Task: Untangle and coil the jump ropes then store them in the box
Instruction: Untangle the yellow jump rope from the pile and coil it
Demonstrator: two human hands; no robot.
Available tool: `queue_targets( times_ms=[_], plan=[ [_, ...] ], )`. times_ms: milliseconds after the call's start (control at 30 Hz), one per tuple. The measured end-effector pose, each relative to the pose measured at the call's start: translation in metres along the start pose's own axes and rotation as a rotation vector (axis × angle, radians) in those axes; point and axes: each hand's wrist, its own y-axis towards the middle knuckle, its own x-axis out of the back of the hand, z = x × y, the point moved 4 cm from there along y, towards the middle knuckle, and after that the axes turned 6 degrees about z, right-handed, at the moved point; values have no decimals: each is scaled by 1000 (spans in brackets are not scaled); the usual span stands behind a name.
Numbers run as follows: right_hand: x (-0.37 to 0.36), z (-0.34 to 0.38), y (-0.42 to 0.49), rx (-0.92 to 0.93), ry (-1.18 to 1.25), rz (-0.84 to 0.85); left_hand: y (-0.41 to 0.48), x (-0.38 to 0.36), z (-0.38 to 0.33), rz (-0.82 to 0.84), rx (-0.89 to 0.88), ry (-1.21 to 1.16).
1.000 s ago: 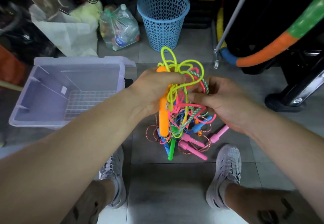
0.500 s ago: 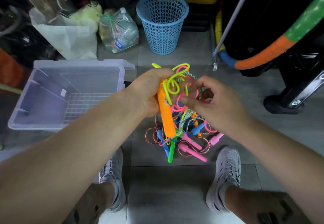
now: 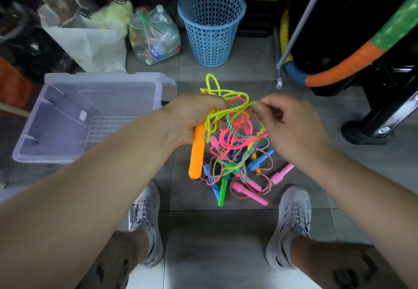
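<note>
I see left grip point(image 3: 192, 121) clenched round orange handle point(image 3: 197, 157) — right grip point(image 3: 293, 129), blurred, seems pinching yellow rope point(image 3: 210, 75).

A tangle of jump ropes point(image 3: 233, 144) is held up at the middle of the scene, gripped by the left hand point(image 3: 192, 119) on its left and pinched by the right hand point(image 3: 291, 128) on its right. Its lower part is spread on the floor point(image 3: 214, 243), just beyond the left shoe point(image 3: 146, 220) and the right shoe point(image 3: 291, 223). The box point(image 3: 56, 130) is set on the floor left of the tangle. A basket point(image 3: 211, 28) is placed far behind the tangle, with a bag of bottles point(image 3: 153, 35) just left of it, behind the box.
</note>
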Motion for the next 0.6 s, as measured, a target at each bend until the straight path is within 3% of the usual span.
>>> queue_targets(
  times_ms=[67,200,267,367,467,600],
  plan=[
    [2,1,2,-67,144,40,0,-2,1,-24,-22,7],
    [-4,-3,1,-443,780,217,0,-5,1,-27,-92,54],
    [-8,-1,0,-610,1070,319,-1,-12,2,56,-97,66],
    [-3,5,3,-619,1397,409,-5,-23,3,255,-37,-18],
    [4,7,6,-561,1514,370,-8,-26,-3,322,-70,-153],
    [2,2,10,-500,1400,284,-11,-30,-3,390,-77,-117]
  ],
)
